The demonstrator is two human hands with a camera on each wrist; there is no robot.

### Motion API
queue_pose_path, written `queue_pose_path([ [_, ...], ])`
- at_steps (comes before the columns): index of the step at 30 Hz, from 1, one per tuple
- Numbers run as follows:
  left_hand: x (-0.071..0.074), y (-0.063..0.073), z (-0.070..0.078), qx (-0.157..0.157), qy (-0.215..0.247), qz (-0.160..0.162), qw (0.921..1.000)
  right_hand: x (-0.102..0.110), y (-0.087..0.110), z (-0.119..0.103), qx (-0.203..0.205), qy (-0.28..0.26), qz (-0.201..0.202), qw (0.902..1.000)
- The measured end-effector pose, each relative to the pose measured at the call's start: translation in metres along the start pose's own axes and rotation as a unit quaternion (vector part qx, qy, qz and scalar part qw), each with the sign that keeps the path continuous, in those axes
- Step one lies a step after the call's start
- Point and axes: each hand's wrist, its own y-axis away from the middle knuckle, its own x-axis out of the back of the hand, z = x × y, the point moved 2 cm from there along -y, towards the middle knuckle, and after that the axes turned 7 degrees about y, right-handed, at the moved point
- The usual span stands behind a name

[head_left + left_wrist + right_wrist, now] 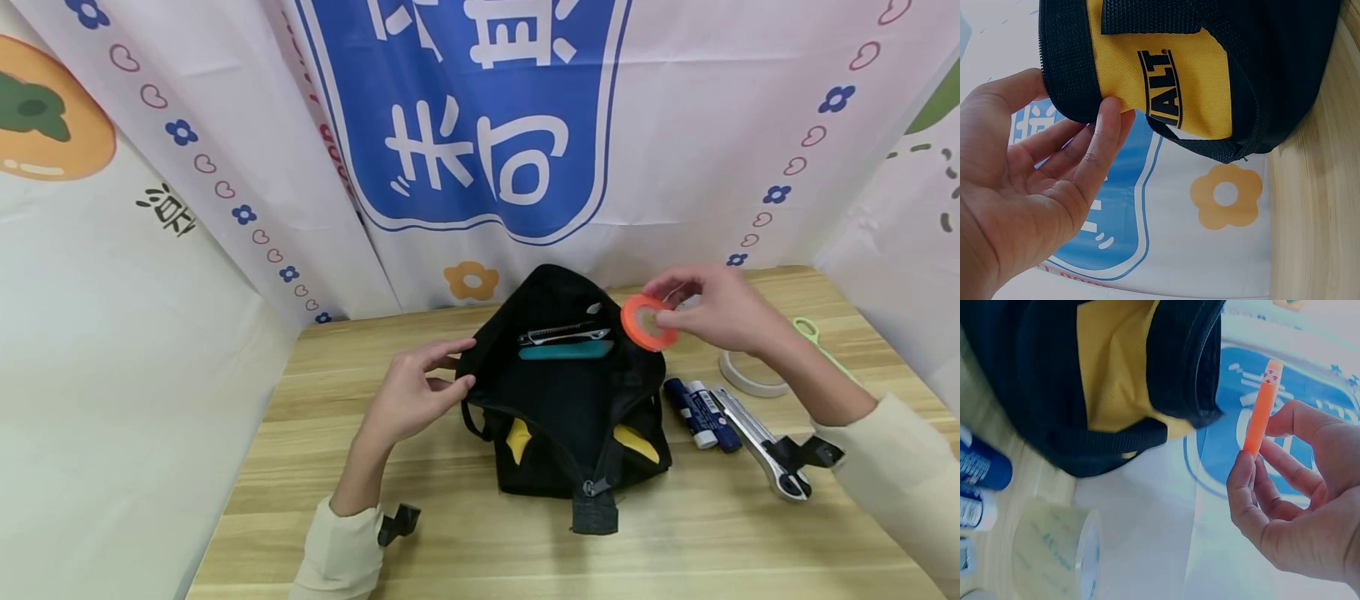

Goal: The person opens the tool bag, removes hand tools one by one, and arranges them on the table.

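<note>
A black and yellow tool bag stands on the table, its zipped top spread wide. Inside lie a utility knife and a long teal item. My left hand pinches the bag's rim at its left side; the left wrist view shows fingers at the zipper edge above a yellow panel. Between thumb and fingers, my right hand holds a roll of orange tape over the bag's right rim. Seen edge-on in the right wrist view, the orange tape roll is apart from the bag.
Right of the bag lie two glue sticks and a long silver tool. A clear tape roll and light green scissors are farther back, partly behind my right arm. A printed cloth hangs behind the table.
</note>
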Motion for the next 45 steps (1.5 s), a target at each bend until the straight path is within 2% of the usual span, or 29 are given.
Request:
queue_pose_path([
  [10,0.000,0.000,-0.001,-0.002,0.002,-0.001,1.0000,0.008,0.009,0.039,-0.046,0.011,0.021,0.9987],
  [18,0.000,-0.001,-0.003,-0.006,-0.001,0.000,1.0000,-0.006,0.012,0.072,-0.071,0.014,0.017,0.9972],
  [25,0.000,-0.002,-0.003,-0.003,-0.004,0.000,1.0000,-0.019,0.015,0.095,-0.078,0.036,0.012,0.9962],
  [31,0.000,-0.002,-0.003,-0.001,-0.004,0.001,1.0000,-0.029,0.016,0.106,-0.083,0.024,0.009,0.9962],
  [45,0.001,-0.001,-0.004,-0.007,-0.012,0.000,0.9999,-0.042,0.023,0.112,-0.079,0.039,0.018,0.9959],
])
